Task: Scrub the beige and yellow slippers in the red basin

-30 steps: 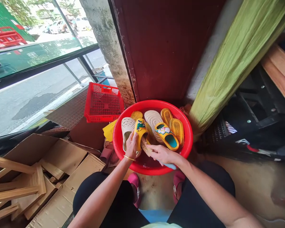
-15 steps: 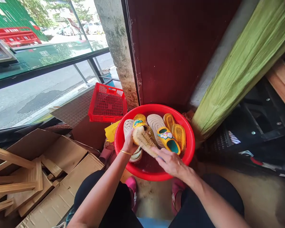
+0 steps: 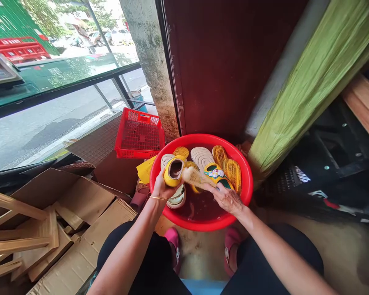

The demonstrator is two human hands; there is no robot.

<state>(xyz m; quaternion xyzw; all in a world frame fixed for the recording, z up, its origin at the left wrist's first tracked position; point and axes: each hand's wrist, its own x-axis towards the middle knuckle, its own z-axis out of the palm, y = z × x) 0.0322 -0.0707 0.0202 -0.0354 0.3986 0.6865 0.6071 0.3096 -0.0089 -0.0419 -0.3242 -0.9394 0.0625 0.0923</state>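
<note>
Head view: left hand (image 3: 162, 187) clamped on the yellow shoe (image 3: 172, 181), over the red basin (image 3: 181, 223), opening facing up, seemingly to bare its inside; some fingers hide behind it. Brush (image 3: 197, 178) next, right by the shoe's edge, contact hard to tell. Right hand (image 3: 229, 200) wraps its far end, mostly covering it, seemingly for steering.

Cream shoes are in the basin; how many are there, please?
2: a cream clog partly behind the held yellow shoe; an upturned cream shoe to its right; others possibly hidden.
</note>
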